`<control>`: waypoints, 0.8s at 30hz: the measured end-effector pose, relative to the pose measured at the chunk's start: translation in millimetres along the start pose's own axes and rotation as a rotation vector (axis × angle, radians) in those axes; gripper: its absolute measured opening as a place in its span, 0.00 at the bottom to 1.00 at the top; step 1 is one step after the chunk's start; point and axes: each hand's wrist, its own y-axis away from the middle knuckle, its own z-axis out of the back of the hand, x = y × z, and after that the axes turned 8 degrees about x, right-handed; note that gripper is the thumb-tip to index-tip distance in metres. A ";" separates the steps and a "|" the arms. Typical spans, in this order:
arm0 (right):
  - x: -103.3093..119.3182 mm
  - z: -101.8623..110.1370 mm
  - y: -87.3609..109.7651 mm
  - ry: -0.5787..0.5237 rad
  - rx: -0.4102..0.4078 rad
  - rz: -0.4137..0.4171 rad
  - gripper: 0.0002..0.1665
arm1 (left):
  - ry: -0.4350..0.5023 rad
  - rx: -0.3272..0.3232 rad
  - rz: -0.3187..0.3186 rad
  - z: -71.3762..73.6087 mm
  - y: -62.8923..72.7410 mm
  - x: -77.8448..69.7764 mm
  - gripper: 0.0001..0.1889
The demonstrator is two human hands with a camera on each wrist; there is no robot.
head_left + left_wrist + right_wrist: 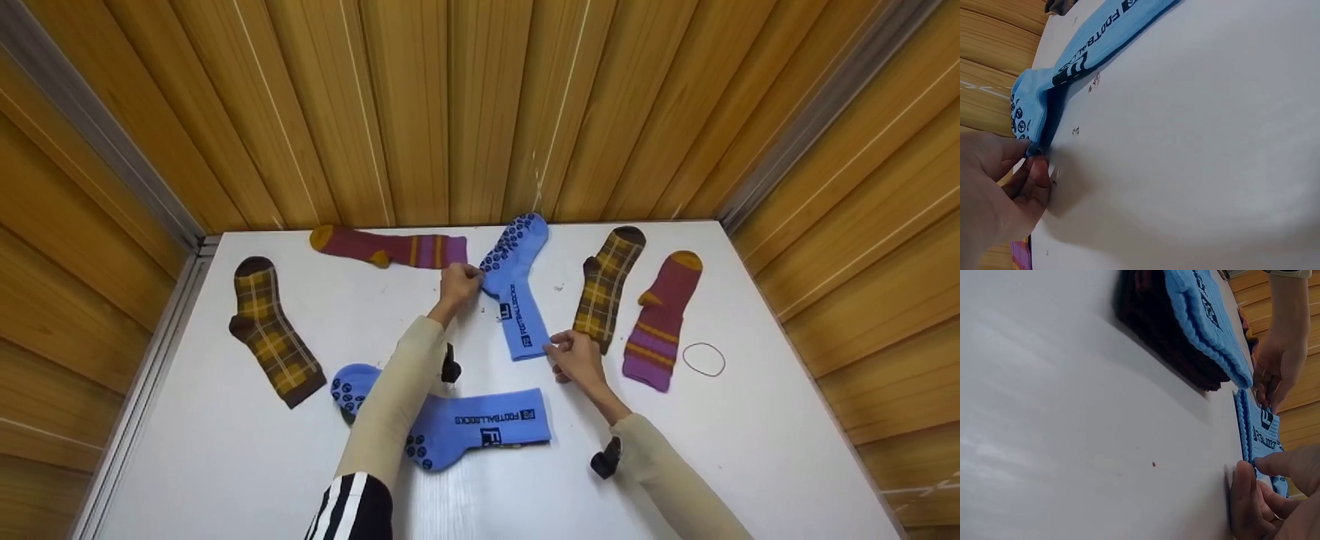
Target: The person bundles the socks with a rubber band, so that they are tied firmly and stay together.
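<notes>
A blue football sock (526,300) with black grip dots lies at the back middle of the table, toe toward the wall. My left hand (460,285) pinches the edge of its heel between thumb and fingers, and the left wrist view shows the heel (1032,112) raised a little. At the cuff's near right corner, my right hand (577,360) pinches the fabric; the right wrist view shows thumb and finger at the cuff (1248,439). A second blue sock (480,420) lies nearer, partly behind my left forearm, on top of dark fabric (1168,343).
Plaid brown-and-yellow socks lie at left (274,330) and right (609,289). One maroon sock (360,244) lies along the back edge; another maroon sock (664,322) is at far right beside a thin loop (703,360). Wood-patterned walls (480,112) enclose the white table (750,465).
</notes>
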 end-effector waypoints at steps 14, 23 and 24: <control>2.7 13.9 9.4 0.173 0.068 -0.013 0.16 | -0.034 0.156 0.084 26.5 30.5 7.8 0.09; -8.7 40.5 21.2 0.231 0.092 -0.006 0.14 | 0.024 0.424 0.139 29.0 41.9 -1.1 0.10; -10.3 42.4 23.3 0.247 0.098 -0.003 0.13 | 0.006 0.422 0.134 29.3 42.1 -2.2 0.10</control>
